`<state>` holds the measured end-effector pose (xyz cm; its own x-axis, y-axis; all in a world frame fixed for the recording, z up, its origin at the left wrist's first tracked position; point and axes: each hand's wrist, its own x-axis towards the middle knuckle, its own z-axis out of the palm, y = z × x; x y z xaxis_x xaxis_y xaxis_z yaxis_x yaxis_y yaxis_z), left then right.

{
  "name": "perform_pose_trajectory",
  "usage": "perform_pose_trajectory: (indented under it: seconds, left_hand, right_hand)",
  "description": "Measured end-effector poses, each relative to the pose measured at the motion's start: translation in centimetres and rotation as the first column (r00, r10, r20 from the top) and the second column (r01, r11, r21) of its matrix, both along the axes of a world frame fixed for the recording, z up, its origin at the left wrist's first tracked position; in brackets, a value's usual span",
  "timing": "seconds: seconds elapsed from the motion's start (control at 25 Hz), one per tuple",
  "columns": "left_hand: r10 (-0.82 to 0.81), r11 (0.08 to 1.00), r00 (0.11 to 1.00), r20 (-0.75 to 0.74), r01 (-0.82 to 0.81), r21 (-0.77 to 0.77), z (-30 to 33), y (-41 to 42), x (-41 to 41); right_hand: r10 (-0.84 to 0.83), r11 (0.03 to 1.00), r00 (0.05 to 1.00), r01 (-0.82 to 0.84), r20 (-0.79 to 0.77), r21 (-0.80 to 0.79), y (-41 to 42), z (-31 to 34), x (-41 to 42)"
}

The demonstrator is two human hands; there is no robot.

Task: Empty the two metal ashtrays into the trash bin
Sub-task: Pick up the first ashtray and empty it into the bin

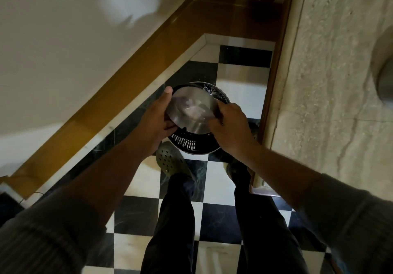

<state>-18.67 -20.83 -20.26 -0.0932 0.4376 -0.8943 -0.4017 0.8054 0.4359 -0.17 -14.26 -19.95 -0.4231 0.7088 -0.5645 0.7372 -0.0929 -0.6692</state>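
Over the round black perforated trash bin with the metal rim, down in the corner of the black-and-white checkered floor, a shiny round metal ashtray is being held with both hands. The left hand grips its left edge, thumb up along the rim and fingers curled underneath. The right hand pinches the right edge, fingers closed on the rim. The ashtray looks tilted or flipped so its smooth side faces up at the camera, sitting right above the bin's opening, not touching it as far as I can tell.

So I'd say this is the dumping step for one ashtray, pretty much mid-tip. Can't see any ash falling or what's in the bin, too dark and blurry for that. Whether it's one ashtray or two stacked together, honestly can't tell; no second one shows anywhere else.

Next move probably calls for a little shake or tap against the rim to knock loose whatever sticks, keeping it centred over the opening so nothing lands on the floor or on the grey-green clog shoe right beside the bin.
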Motion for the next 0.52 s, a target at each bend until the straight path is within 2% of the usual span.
perform_pose_trajectory:
  seconds: [0.08,0.16,0.32,0.52]
  left_hand:
    - [0.050,0.994,0.999,-0.015,-0.051,-0.092,-0.2,0.1,1.2]
    - [0.080,0.985,0.996,-0.042,-0.086,-0.151,-0.3,0.0,2.0]
    - [0.101,0.981,0.993,-0.067,-0.111,-0.158,0.4,0.2,2.1]
    - [0.113,0.992,0.985,-0.130,-0.118,-0.034,4.9,2.1,2.2]
  right_hand:
    - [-0.242,0.948,0.964,0.260,0.114,-0.186,-0.4,-1.1,-0.9]
    - [-0.365,0.856,0.909,0.413,0.203,-0.311,-0.8,-1.9,-1.1]
    - [-0.392,0.807,0.890,0.453,0.230,-0.378,-1.4,-1.6,-1.1]
    - [-0.499,0.801,0.856,0.514,0.131,-0.307,0.7,2.3,0.0]
